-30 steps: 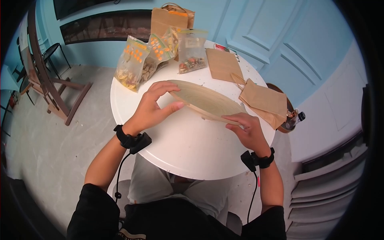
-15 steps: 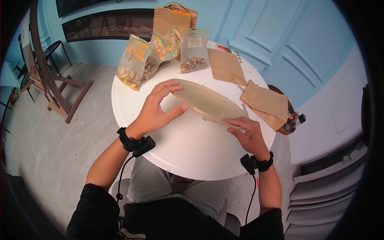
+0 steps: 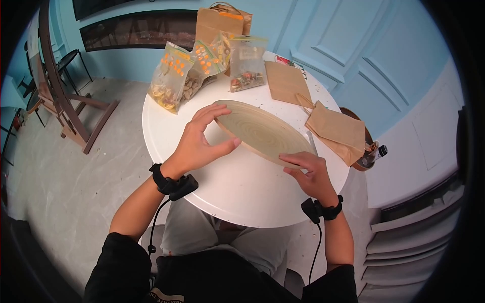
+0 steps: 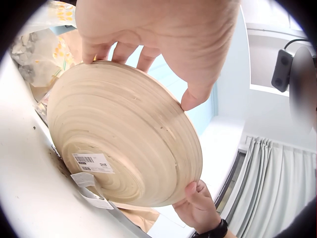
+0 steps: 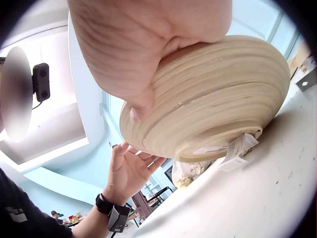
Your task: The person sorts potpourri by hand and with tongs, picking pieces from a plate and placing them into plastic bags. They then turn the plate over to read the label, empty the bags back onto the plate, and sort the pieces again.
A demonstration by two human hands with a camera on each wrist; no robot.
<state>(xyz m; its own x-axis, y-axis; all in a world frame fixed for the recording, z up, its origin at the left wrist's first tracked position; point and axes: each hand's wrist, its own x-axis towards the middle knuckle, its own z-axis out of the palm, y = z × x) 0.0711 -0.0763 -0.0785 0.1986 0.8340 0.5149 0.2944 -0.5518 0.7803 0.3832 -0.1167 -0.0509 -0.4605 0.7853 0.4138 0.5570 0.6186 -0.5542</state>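
Note:
A shallow pale wooden bowl (image 3: 262, 132) is held tilted above the white round table, its hollow side showing in the head view. My left hand (image 3: 194, 144) touches its left rim with the fingertips, thumb spread along the near edge. My right hand (image 3: 314, 175) pinches the right rim between thumb and fingers. The left wrist view shows the ringed underside of the bowl (image 4: 124, 129) with a barcode label (image 4: 93, 162) and a folded paper tag (image 4: 91, 190) hanging near its foot. The right wrist view shows the same tag (image 5: 238, 151) by the table.
Clear zip bags of dried pieces (image 3: 169, 81) (image 3: 247, 65) stand at the table's back, before a brown paper bag (image 3: 217, 25). Flat paper bags (image 3: 285, 83) (image 3: 336, 129) lie at the right. A basket with a bottle (image 3: 379, 151) is beyond the table's right edge.
The bowl has tipped so that more of its inside shows, and its right end has come slightly lower and nearer. The right hand has moved down a little with it; the left thumb has shifted slightly right.

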